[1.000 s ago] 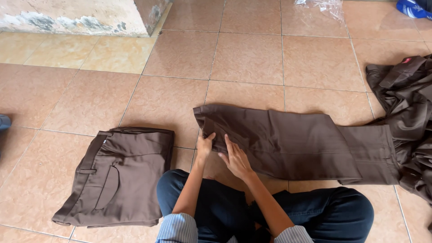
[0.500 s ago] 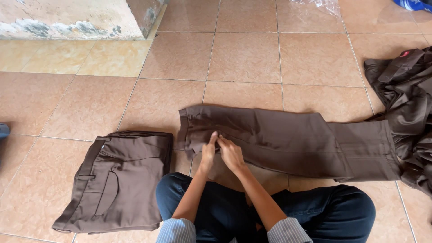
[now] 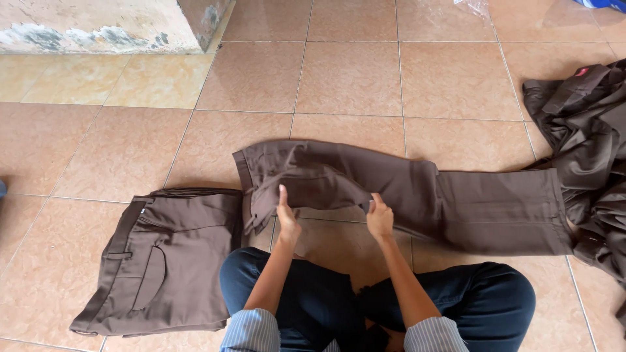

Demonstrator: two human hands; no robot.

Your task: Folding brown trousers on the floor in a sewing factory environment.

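A pair of brown trousers lies stretched across the tiled floor in front of my crossed legs, waistband to the left, leg ends to the right. My left hand grips the near edge of the seat part by the waistband. My right hand pinches the near edge of the cloth a little to the right, where the fabric is lifted off the floor and bunched. A second pair of brown trousers lies folded flat on the floor to my left, pocket side up.
A heap of dark brown garments sits at the right edge. A stained low wall runs along the top left. A clear plastic wrapper lies at the top, and something blue in the top right corner.
My hands have moved apart along the near edge of the trousers and pulled the cloth up. The waist end has shifted left and the seat is now bunched.
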